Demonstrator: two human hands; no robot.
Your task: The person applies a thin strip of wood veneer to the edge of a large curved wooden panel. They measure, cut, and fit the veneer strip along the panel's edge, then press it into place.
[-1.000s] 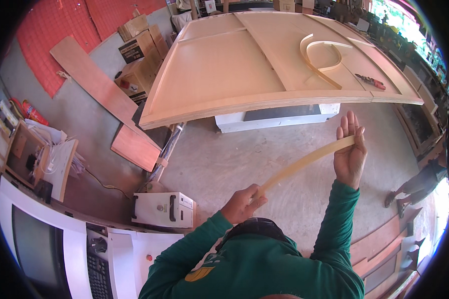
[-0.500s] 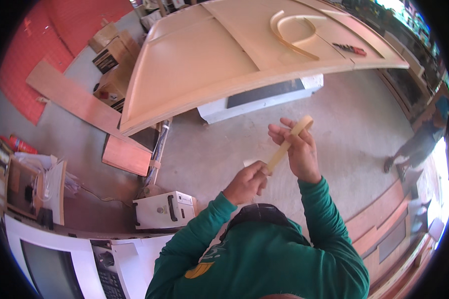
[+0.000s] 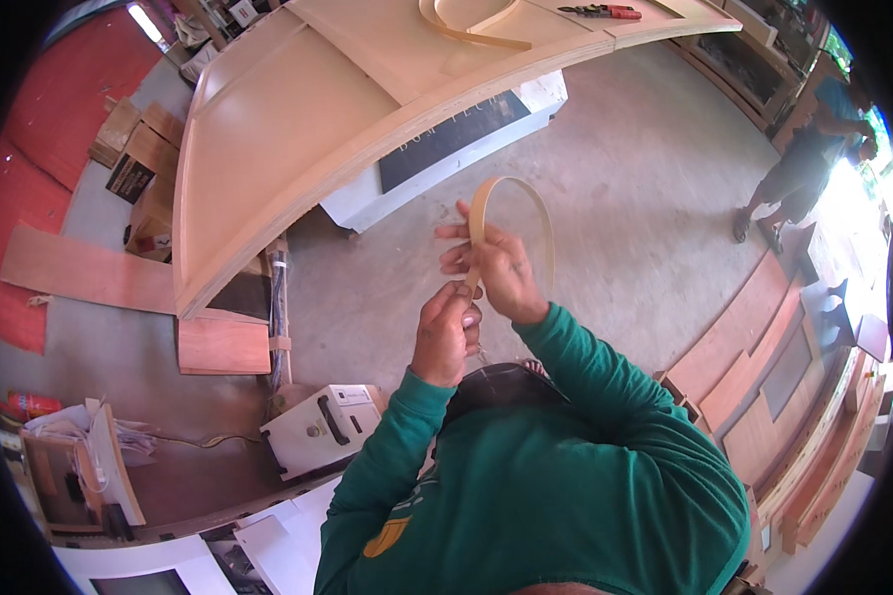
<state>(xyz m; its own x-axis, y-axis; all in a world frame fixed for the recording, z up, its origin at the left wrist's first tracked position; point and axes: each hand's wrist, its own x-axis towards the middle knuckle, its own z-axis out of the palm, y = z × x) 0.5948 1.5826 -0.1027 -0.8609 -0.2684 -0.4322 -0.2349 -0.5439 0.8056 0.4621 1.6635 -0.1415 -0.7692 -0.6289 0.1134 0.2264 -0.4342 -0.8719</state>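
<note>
Between my hands a pale cream strip of edge banding [image 3: 479,220] bends up into a tall loop, its far side curving down behind my right wrist. My left hand [image 3: 445,335] is closed in a pinch on the strip's lower end. Just above and to the right, my right hand [image 3: 506,273] has the strip between thumb and fingers, with the other fingertips spread out past it to the left. Ahead, a large wooden panel [image 3: 298,129] with raised framing carries a second coiled strip [image 3: 501,42] and red-handled pliers [image 3: 605,12].
A white and black box-shaped unit [image 3: 456,149] sits under the panel. To the left are cardboard boxes [image 3: 149,188] and wooden boards [image 3: 89,268]. A white machine [image 3: 327,428] stands near my left arm. Planks [image 3: 729,317] lie at right, where another person [image 3: 804,169] stands.
The view has shifted, so the panel sits higher and further left. My hands have come closer together, and the strip's loop has opened wider and stands taller.
</note>
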